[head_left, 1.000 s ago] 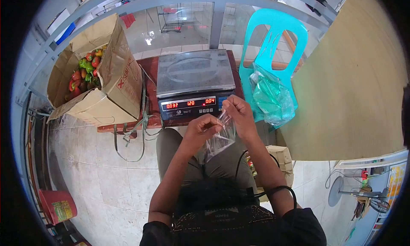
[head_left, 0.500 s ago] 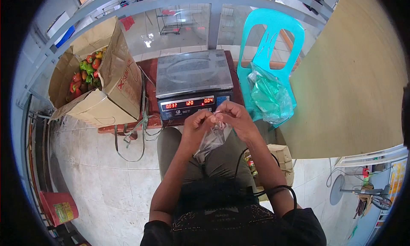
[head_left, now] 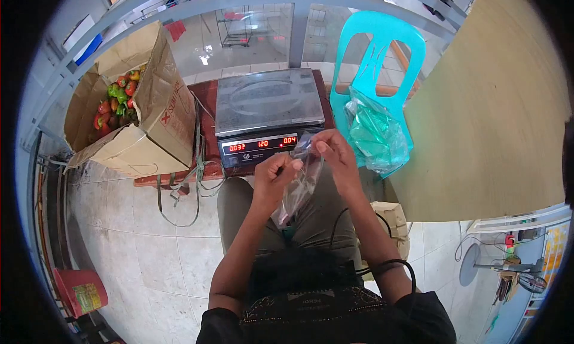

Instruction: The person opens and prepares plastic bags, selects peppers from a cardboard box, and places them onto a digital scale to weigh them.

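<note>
A clear plastic bag hangs over my lap, its lower end slanting down to the left. My left hand is closed at the bag's left edge, thumb pressed to the fingers. At the bag's upper right, my right hand pinches its rim. Just beyond my hands sits a digital scale with a bare metal plate. Red digits on its display read 0.032, 1.20 and 0.04.
A cardboard box of red and green bell peppers stands left of the scale. To the right, a turquoise chair holds green and clear plastic bags. A wooden board lies farther right. Another carton sits by my right leg.
My hands have moved apart from each other, the right one slightly upward. The clear bag is now stretched out between them and shows more of its length.
</note>
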Tool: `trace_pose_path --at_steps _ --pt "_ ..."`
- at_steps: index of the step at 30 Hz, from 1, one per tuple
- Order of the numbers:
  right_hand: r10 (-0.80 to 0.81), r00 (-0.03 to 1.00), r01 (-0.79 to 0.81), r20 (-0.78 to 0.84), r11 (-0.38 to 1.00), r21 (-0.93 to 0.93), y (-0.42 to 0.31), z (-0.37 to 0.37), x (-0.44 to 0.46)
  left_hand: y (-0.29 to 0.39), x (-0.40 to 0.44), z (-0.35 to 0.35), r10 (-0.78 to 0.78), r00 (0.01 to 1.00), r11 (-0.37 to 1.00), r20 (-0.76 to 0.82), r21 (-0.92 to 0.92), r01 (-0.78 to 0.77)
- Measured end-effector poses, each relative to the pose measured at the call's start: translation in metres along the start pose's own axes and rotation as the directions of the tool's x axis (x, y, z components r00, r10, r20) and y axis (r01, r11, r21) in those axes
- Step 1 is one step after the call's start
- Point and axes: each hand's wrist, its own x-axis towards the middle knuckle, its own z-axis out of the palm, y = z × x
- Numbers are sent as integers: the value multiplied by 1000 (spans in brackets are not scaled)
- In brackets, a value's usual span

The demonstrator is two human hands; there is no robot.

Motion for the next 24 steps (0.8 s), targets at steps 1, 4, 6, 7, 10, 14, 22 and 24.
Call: trace_pose_path --at_steps 1,4,6,7,10,14,22,24 --pt "42 999 -42 33 999 20 -3 1 -1 -2 1 -1 -41 999 997 -22 -62 40" --pt "180 974 -189 140 980 60 -15 2 -7 -1 5 7 18 998 992 -53 -123 -25" --pt "276 934 -298 228 952 68 -15 4 -6 3 7 10 56 997 991 -45 -117 -61" --pt "265 936 -286 230 956 61 -13 3 -6 4 7 9 39 998 992 -41 -115 -43" --pt "214 959 -214 185 977 -24 -1 -9 -7 -3 6 -1 55 998 998 -24 -35 -55" --pt "289 956 -266 51 928 -262 23 -57 -23 -3 5 -15 104 994 994 -24 21 -104" --pt "130 989 -115 67 975 -192 -5 -28 -25 1 5 -6 4 1000 990 17 -140 -2" --pt "37 992 -17 119 986 -168 -17 -12 -12 9 4 -8 50 997 995 52 -87 -46"
